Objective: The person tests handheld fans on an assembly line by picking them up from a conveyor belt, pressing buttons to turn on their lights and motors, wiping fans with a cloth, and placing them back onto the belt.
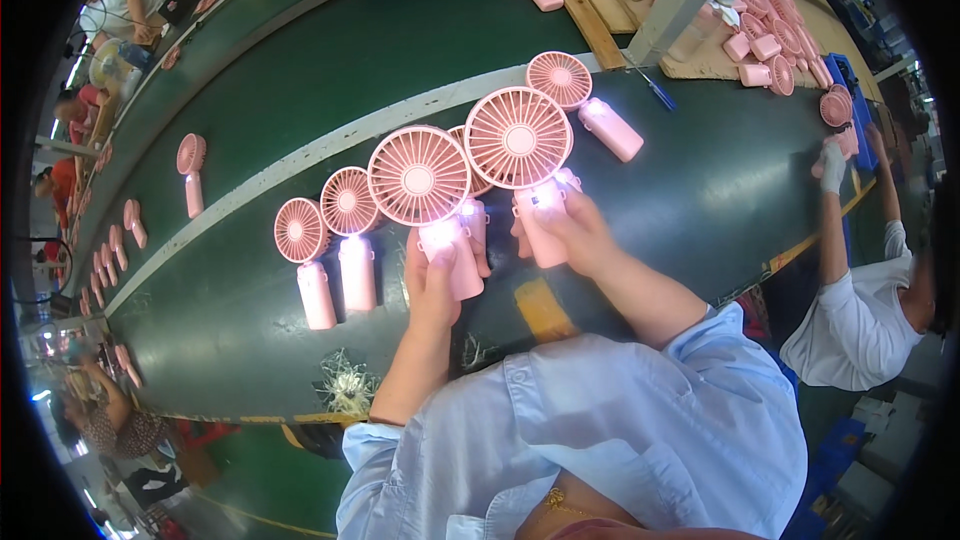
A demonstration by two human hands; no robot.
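Note:
My left hand [437,285] is closed around the handle of a pink handheld fan [418,180], its round grille facing up. Just to the right, my right hand [583,232] grips a second pink handheld fan [518,138] by its handle. White-violet light glows at the top of both handles. Partly hidden between and behind these two is another pink fan [476,225]; I cannot tell whether a hand touches it. Two more fans, a nearer one [357,275] and an outer one [315,295], lie left of my left hand. Beyond my right hand lies a fan with a lit handle [612,130].
A pale strip [300,158] divides the green work surface [240,320]. More fans line the far left, and a heap of pink fans [770,25] covers a board at the upper right, near a metal post [682,5]. A blue pen [655,90] lies nearby. A co-worker [850,310] is at right.

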